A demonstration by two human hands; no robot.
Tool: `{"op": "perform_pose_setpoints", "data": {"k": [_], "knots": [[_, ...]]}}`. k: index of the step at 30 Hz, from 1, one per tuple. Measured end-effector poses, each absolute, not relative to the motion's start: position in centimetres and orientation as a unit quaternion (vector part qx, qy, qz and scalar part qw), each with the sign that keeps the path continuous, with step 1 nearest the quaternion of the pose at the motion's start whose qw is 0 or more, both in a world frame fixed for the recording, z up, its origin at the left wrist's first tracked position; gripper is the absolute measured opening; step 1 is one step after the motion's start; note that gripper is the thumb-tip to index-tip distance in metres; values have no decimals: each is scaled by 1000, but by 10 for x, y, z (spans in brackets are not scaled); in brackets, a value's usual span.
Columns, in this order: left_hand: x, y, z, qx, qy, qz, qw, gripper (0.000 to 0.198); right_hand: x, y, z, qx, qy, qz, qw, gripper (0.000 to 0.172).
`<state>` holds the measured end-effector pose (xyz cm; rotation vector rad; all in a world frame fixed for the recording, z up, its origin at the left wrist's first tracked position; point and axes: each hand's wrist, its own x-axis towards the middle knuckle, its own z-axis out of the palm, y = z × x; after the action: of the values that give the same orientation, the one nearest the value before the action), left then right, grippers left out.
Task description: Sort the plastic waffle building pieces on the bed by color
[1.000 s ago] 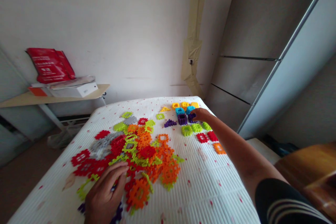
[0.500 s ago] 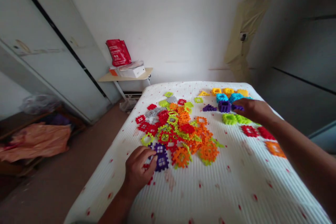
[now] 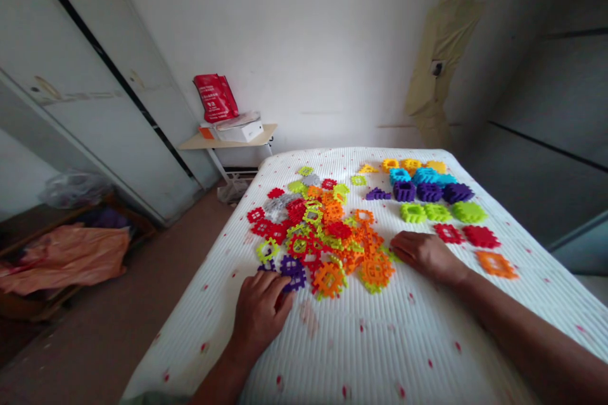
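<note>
A loose heap of interlocking plastic tiles (image 3: 327, 234) in red, orange, lime, grey and purple lies mid-mattress. My left hand (image 3: 262, 311) rests palm down at the heap's near left edge, its fingers curled over a purple tile (image 3: 292, 267). My right hand (image 3: 424, 254) lies flat at the heap's right edge, fingers spread toward the orange tiles (image 3: 377, 269), holding nothing. Farther back on the right stand sorted rows: yellow pieces (image 3: 411, 165), blue pieces (image 3: 422, 175), purple pieces (image 3: 430, 192), lime pieces (image 3: 439, 212), red pieces (image 3: 468, 235) and one orange piece (image 3: 496, 264).
The white ribbed mattress (image 3: 380, 342) with small red dots fills the foreground. A small side table (image 3: 228, 139) at the wall carries a red bag (image 3: 216, 97) and white boxes. Wardrobe doors stand on the left and right. An orange cloth (image 3: 61, 256) lies on the floor at left.
My right hand left the purple row at the back and came down beside the heap, empty. My left hand slid slightly nearer over the purple tile. The camera swung left earlier.
</note>
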<state>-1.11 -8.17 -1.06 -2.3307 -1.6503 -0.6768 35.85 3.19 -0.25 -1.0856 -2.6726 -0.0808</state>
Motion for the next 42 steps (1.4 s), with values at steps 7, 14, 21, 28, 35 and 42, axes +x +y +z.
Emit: {"op": "perform_pose_setpoints", "data": {"k": [7, 14, 21, 28, 35, 42], "knots": [[-16, -79, -8, -718, -565, -407, 27, 20, 357, 34, 1, -379, -913, -42, 148, 35], [12, -53, 20, -520, -632, -502, -280, 42, 338, 28, 14, -374, -895, -11, 244, 27], [57, -26, 37, -549, -524, -507, -408, 51, 294, 10, 43, -292, -891, 82, 338, 41], [85, -21, 34, -549, -479, -518, -449, 65, 273, 1, 56, -318, -903, 108, 268, 60], [93, -23, 26, -575, -485, -501, -428, 65, 267, -3, 58, -340, -912, 70, 220, 52], [96, -27, 22, -558, -479, -541, -408, 67, 301, 21, 64, -326, -924, 40, 199, 48]]}}
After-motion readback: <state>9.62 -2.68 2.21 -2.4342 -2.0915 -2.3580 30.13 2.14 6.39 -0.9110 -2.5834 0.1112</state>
